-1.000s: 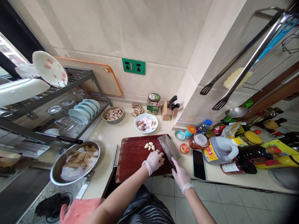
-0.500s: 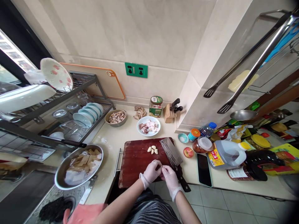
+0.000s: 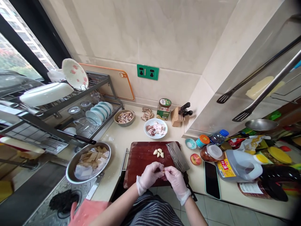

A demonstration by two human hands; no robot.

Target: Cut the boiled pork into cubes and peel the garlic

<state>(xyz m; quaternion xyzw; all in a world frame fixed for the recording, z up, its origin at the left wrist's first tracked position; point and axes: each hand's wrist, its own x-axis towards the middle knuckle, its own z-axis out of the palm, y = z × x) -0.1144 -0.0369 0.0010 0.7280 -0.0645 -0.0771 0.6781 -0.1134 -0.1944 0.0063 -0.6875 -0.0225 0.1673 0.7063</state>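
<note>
My left hand (image 3: 151, 175) and my right hand (image 3: 176, 180), both in clear thin gloves, meet over the near edge of the dark red cutting board (image 3: 141, 160). Their fingertips are pinched together on a small pale piece, apparently a garlic clove (image 3: 164, 171), mostly hidden by the fingers. Several peeled garlic cloves (image 3: 158, 153) lie on the board just beyond my hands. To their right, a cleaver (image 3: 177, 155) rests on the board, its dark handle reaching past the near edge beside my right hand.
Behind the board stand a plate of cut meat (image 3: 155, 128), a bowl of meat pieces (image 3: 124, 118), ginger (image 3: 147, 114) and a knife block (image 3: 178, 116). A pan (image 3: 88, 161) sits left by the sink. An apple (image 3: 196, 159), phone (image 3: 212, 180) and jug (image 3: 242, 166) are right.
The view has shifted left, so the counter items appear farther right. My hands stay together at the board's near edge, fingertips still pinched.
</note>
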